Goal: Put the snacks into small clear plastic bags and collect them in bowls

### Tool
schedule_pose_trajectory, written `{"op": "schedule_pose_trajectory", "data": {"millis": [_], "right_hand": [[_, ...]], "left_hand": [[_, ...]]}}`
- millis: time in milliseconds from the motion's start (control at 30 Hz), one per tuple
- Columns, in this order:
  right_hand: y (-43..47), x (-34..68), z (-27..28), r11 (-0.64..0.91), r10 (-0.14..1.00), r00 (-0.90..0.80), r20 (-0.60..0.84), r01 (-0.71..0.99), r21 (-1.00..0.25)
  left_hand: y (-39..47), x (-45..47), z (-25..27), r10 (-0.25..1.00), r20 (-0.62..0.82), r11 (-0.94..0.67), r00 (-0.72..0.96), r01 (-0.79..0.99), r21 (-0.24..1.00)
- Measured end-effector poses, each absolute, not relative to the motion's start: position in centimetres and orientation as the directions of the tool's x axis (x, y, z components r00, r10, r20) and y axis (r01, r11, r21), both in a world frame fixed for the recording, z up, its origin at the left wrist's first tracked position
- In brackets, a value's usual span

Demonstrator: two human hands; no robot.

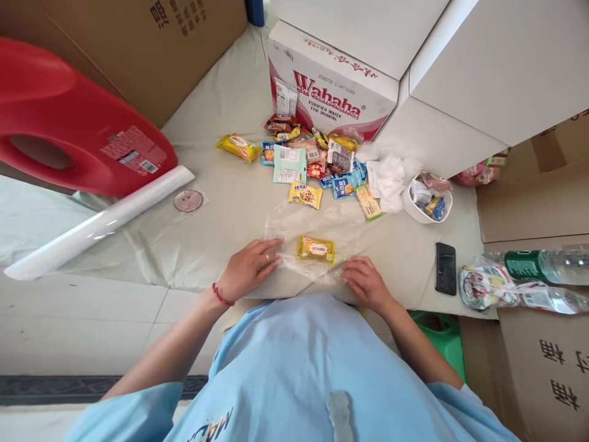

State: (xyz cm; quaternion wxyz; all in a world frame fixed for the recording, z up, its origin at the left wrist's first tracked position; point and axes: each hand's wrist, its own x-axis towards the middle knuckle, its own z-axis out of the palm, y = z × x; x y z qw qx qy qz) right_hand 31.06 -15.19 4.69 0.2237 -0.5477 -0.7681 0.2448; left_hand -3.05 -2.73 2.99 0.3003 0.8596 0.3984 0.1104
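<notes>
Plastic film (315,222), faint-edged, yellow packet (316,249) atop, left hand (251,264), right hand (367,283), each grip unclear

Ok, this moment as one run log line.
left hand: at clear film, left side | right hand: at film, right side | yellow packet: on film, between hands

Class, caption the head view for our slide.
Left hand and right hand flank a yellow packet on clear film.

I seem to be in a home: snack packets (289,164) lie heaped before the Wahaha carton (334,104) on a covered table (400,258), white cabinets (464,67) rise to its right, and a red household jug (87,123) stands off to its left.
</notes>
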Motion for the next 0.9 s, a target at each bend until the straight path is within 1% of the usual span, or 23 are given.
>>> {"op": "schedule_pose_trajectory", "data": {"millis": [67,133,167,233,267,300,367,433,467,500,533,567,600,667,700,733,800,867,900], "right_hand": [[-13.2,31.1,5.6,0.219,0.971,-0.228,0.074,0.718,-0.66],[-11.0,31.3,6.5,0.105,0.991,-0.134,0.005,0.75,-0.653],[-9.8,31.6,6.9,0.039,0.995,-0.089,-0.052,0.784,-0.619],[-7.7,32.0,7.5,-0.056,0.988,-0.024,-0.153,0.868,-0.493],[-6.7,32.2,7.8,-0.073,0.985,-0.001,-0.174,0.906,-0.417],[-5.7,32.4,8.1,-0.074,0.986,0.016,-0.165,0.935,-0.348],[-3.7,32.5,8.7,-0.05,0.997,0.034,-0.066,0.963,-0.264],[-1.8,32.1,9.0,-0.007,1.0,0.014,0.025,0.965,-0.262],[-0.9,31.7,8.9,0.013,1.0,-0.005,0.03,0.961,-0.275],[0.0,31.2,8.7,0.022,1.0,-0.021,0.007,0.958,-0.285],[0.8,30.6,8.3,0.022,0.999,-0.034,-0.038,0.958,-0.287],[1.6,30.0,7.7,0.015,0.995,-0.042,-0.092,0.961,-0.277],[2.2,29.3,7.1,0.005,0.989,-0.044,-0.143,0.966,-0.259],[3.1,28.3,6.0,-0.019,0.975,-0.031,-0.218,0.974,-0.225],[3.4,27.9,5.7,-0.038,0.969,-0.02,-0.248,0.973,-0.228],[3.6,27.7,5.5,-0.056,0.961,-0.016,-0.277,0.967,-0.25],[3.7,27.6,5.7,-0.068,0.947,-0.05,-0.318,0.934,-0.35],[3.1,27.9,6.5,-0.003,0.948,-0.149,-0.282,0.88,-0.476],[2.6,27.9,7.0,0.067,0.948,-0.218,-0.233,0.851,-0.521]], "left_hand": [[-1.4,-2.4,2.9,0.784,-0.007,-0.464,0.621,0.594,0.657],[0.0,-1.6,2.7,0.846,-0.007,-0.389,0.534,0.625,0.676],[0.6,-1.1,2.6,0.884,-0.027,-0.332,0.467,0.666,0.668],[1.6,-0.3,2.4,0.947,-0.071,-0.202,0.312,0.753,0.627],[2.0,0.0,2.4,0.967,-0.079,-0.146,0.242,0.781,0.607],[2.1,0.1,2.5,0.98,-0.073,-0.105,0.184,0.796,0.596],[1.8,-0.2,3.1,0.995,-0.006,-0.075,0.098,0.801,0.593],[0.7,-0.7,4.1,0.991,0.132,-0.07,-0.01,0.805,0.589],[-0.1,-0.9,4.7,0.976,0.21,-0.078,-0.057,0.809,0.582],[-1.0,-0.8,5.2,0.958,0.277,-0.101,-0.076,0.814,0.572],[-1.9,-0.6,5.7,0.946,0.322,-0.15,-0.046,0.816,0.558],[-2.7,-0.1,6.0,0.941,0.336,-0.225,0.038,0.812,0.538],[-3.4,0.7,6.2,0.932,0.318,-0.322,0.171,0.794,0.515],[-4.4,2.6,6.1,0.865,0.216,-0.499,0.452,0.731,0.467],[-4.6,3.7,5.8,0.825,0.154,-0.55,0.544,0.709,0.442],[-4.6,4.7,5.4,0.793,0.093,-0.579,0.601,0.699,0.419],[-4.4,6.2,4.6,0.765,0.008,-0.597,0.644,0.704,0.384],[-4.0,7.0,3.9,0.766,-0.006,-0.596,0.643,0.714,0.368],[-3.9,7.2,3.6,0.77,0.008,-0.595,0.638,0.714,0.369]]}}
